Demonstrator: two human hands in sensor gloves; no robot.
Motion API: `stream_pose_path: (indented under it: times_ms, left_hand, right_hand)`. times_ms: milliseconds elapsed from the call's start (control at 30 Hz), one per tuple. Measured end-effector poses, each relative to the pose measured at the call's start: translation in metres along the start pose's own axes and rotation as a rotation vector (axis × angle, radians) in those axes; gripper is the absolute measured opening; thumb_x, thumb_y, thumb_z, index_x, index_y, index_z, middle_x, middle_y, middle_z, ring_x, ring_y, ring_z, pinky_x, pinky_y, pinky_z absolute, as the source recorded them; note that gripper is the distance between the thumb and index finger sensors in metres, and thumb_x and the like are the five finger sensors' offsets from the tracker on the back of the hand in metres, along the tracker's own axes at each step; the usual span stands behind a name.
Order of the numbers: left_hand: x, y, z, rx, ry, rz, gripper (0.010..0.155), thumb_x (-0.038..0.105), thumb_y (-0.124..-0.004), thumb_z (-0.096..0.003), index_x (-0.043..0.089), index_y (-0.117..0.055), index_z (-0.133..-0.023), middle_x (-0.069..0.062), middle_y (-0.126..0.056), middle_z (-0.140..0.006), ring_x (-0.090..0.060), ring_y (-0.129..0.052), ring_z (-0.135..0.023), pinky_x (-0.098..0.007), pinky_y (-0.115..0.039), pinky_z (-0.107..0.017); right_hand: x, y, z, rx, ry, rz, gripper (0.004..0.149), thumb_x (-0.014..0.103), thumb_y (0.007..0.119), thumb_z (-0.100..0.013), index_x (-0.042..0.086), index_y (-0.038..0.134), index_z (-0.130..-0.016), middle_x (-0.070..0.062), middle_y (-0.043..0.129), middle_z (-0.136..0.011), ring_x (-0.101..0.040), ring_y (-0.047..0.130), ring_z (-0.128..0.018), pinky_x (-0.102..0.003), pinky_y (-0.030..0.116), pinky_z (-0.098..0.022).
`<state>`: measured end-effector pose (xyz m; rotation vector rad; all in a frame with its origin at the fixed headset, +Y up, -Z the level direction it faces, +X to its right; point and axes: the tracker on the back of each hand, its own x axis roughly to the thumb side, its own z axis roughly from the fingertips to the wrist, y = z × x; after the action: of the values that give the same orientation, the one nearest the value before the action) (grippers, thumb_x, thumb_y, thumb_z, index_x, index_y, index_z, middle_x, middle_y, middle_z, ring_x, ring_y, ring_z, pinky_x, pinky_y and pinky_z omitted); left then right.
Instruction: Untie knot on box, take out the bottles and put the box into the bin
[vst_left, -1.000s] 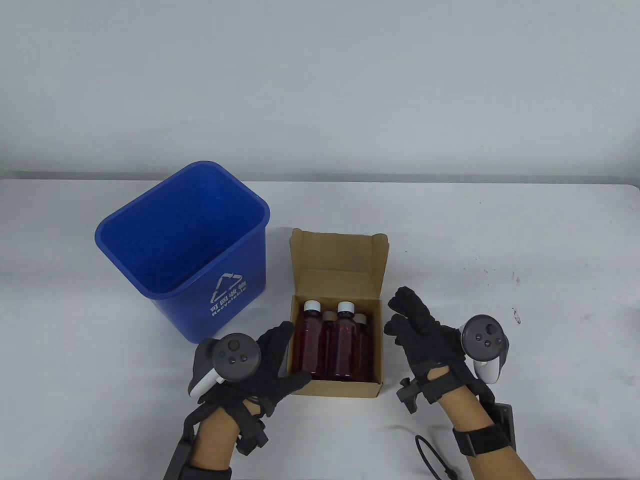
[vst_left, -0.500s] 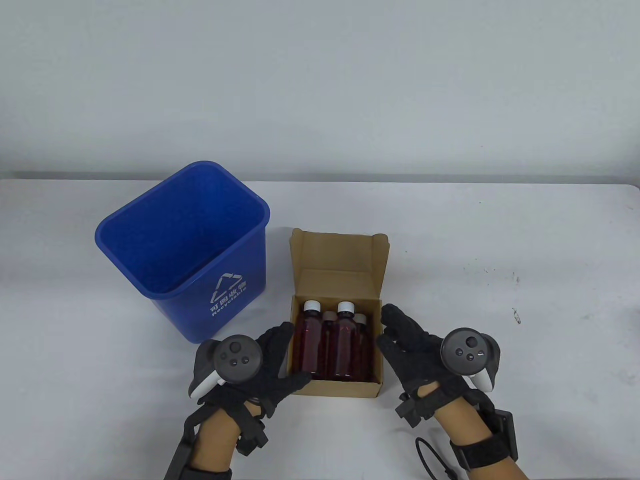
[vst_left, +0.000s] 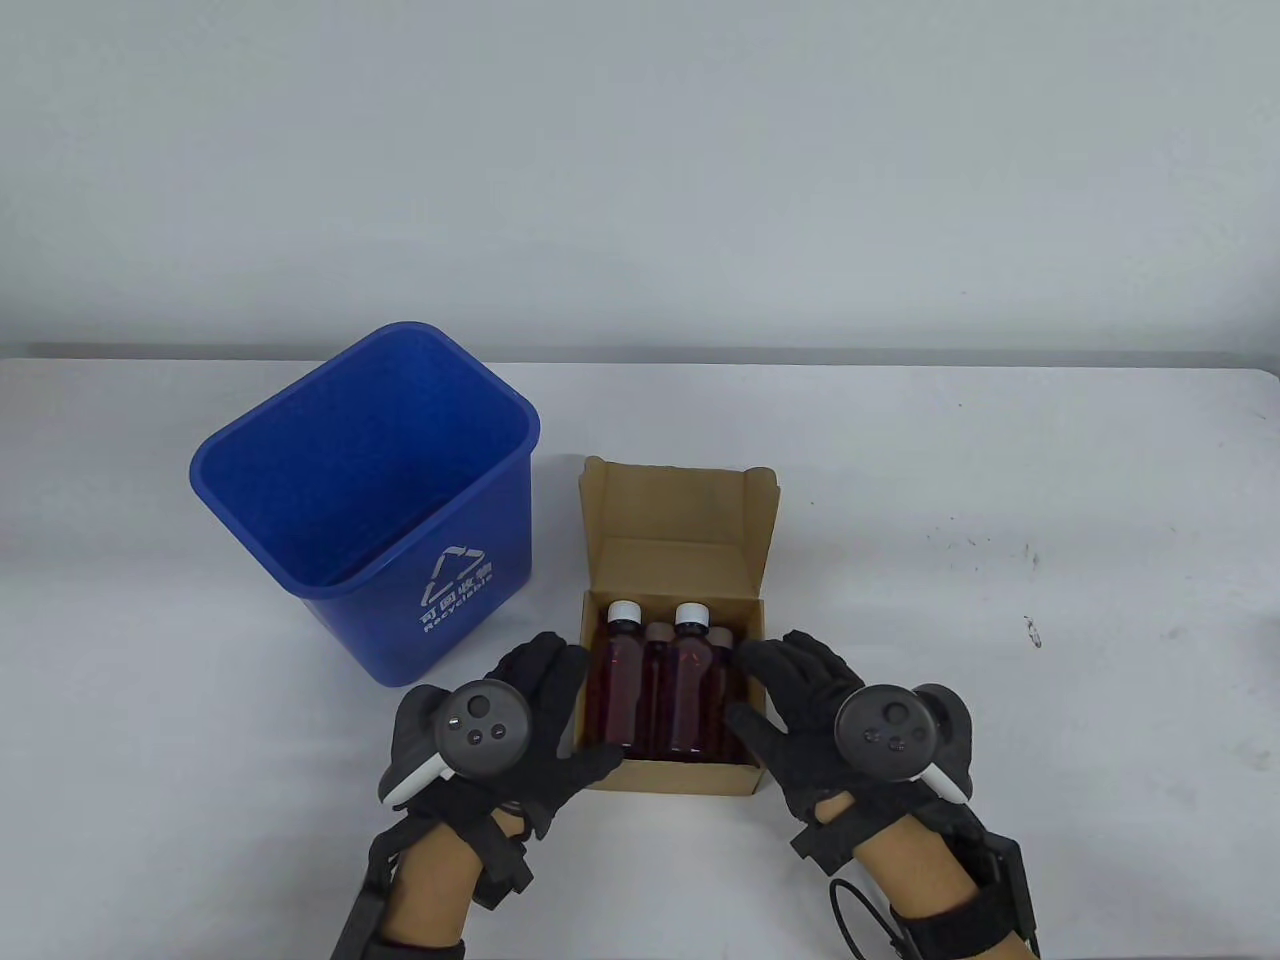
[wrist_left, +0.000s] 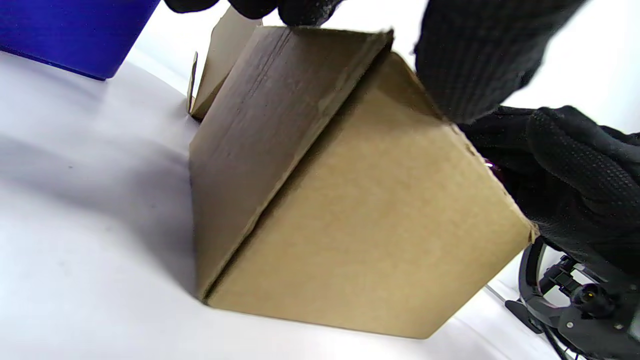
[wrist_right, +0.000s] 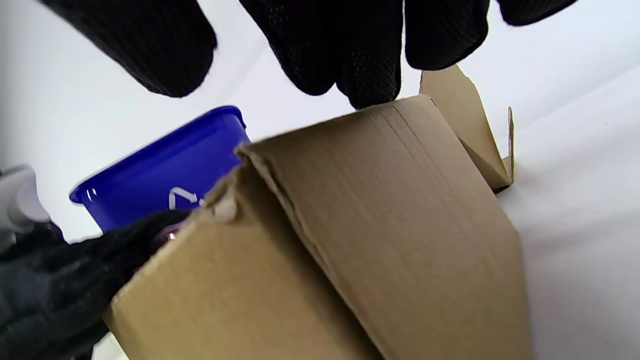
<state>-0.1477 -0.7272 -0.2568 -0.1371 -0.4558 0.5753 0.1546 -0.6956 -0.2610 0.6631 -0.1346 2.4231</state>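
Note:
The brown cardboard box (vst_left: 670, 775) stands open at the table's middle, its lid (vst_left: 670, 500) raised at the back. Several bottles (vst_left: 690, 690) of red liquid stand inside, two showing white caps (vst_left: 625, 610). My left hand (vst_left: 545, 710) lies against the box's left wall, fingers straight and thumb along the front edge. My right hand (vst_left: 790, 700) is at the right wall, its fingers reaching over the rim and its thumb above a bottle. In the right wrist view its fingers (wrist_right: 350, 50) hang just above the box (wrist_right: 375, 225). The blue bin (vst_left: 455, 585) stands to the left.
The bin is upright with its mouth open, a hand's width left of the box. White table stretches to the right and behind. A black cable loop (vst_left: 860, 910) lies by my right wrist near the front edge.
My right hand has moved left to the box's right wall, and its fingers now reach over the rim. The left hand, box and bin have stayed put.

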Motion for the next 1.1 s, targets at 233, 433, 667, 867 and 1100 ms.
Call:
stream_pose_path:
  times_ms: [233, 433, 667, 867, 1100]
  left_hand:
    - [0.002, 0.0, 0.0, 0.0, 0.0, -0.019, 0.097, 0.059, -0.078, -0.0468, 0.009, -0.03, -0.114, -0.022, -0.022, -0.114, -0.057, -0.03, -0.105, -0.077, -0.033, -0.072]
    - [0.003, 0.0, 0.0, 0.003, 0.006, -0.025, 0.096, 0.059, -0.078, -0.047, 0.009, -0.03, -0.114, -0.022, -0.023, -0.114, -0.057, -0.031, -0.104, -0.077, -0.033, -0.072]
    - [0.004, -0.001, 0.001, 0.002, 0.007, -0.019, 0.097, 0.059, -0.079, -0.0468, 0.009, -0.03, -0.114, -0.022, -0.024, -0.114, -0.057, -0.031, -0.104, -0.077, -0.034, -0.071]
    - [0.005, 0.0, 0.001, -0.001, 0.007, -0.027, 0.097, 0.059, -0.079, -0.0468, 0.009, -0.03, -0.114, -0.022, -0.024, -0.114, -0.057, -0.031, -0.104, -0.077, -0.034, -0.071]
    - [0.006, 0.0, 0.002, -0.01, 0.004, -0.027, 0.097, 0.058, -0.079, -0.0469, 0.008, -0.03, -0.114, -0.022, -0.023, -0.114, -0.057, -0.031, -0.104, -0.077, -0.035, -0.071]
  right_hand:
    - [0.036, 0.008, -0.003, 0.066, 0.046, 0.297, 0.075, 0.051, 0.071, -0.049, 0.001, 0.052, -0.102, -0.025, 0.045, -0.105, -0.056, 0.052, -0.089, -0.066, 0.05, -0.06]
    - [0.058, 0.013, -0.021, 0.134, 0.135, 0.349, 0.078, 0.052, 0.071, -0.049, 0.0, 0.049, -0.103, -0.026, 0.047, -0.104, -0.045, 0.076, -0.074, -0.052, 0.069, -0.05]
    - [0.084, 0.021, -0.052, 0.34, 0.352, 0.43, 0.079, 0.052, 0.07, -0.049, -0.001, 0.045, -0.103, -0.027, 0.05, -0.103, -0.041, 0.087, -0.064, -0.047, 0.076, -0.043]
    - [0.086, 0.036, -0.074, 0.462, 0.524, 0.546, 0.082, 0.053, 0.071, -0.049, -0.002, 0.041, -0.103, -0.028, 0.052, -0.101, -0.039, 0.089, -0.062, -0.046, 0.078, -0.041]
    - [0.077, 0.049, -0.094, 0.559, 0.679, 0.604, 0.086, 0.053, 0.072, -0.048, -0.004, 0.038, -0.102, -0.029, 0.05, -0.101, -0.038, 0.09, -0.062, -0.045, 0.079, -0.041]
